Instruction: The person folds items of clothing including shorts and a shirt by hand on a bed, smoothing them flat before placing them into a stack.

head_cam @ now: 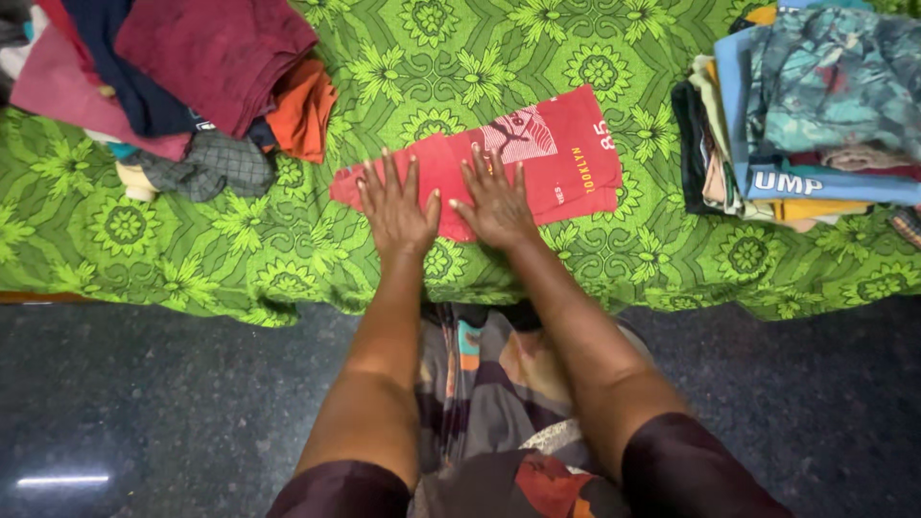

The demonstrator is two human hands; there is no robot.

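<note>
A red folded shirt [566, 153] with a white and yellow print lies flat on the green patterned bedsheet [432, 67]. My left hand [395, 204] presses flat on the shirt's left end, fingers spread. My right hand [494, 197] presses flat on the shirt's middle, right beside the left hand, fingers apart. Neither hand grips the cloth.
A loose heap of unfolded clothes [182, 77] in maroon, navy, pink and orange sits at the back left. A neat stack of folded clothes [806, 115] stands at the right. The bed's front edge drops to a dark speckled floor [144, 403].
</note>
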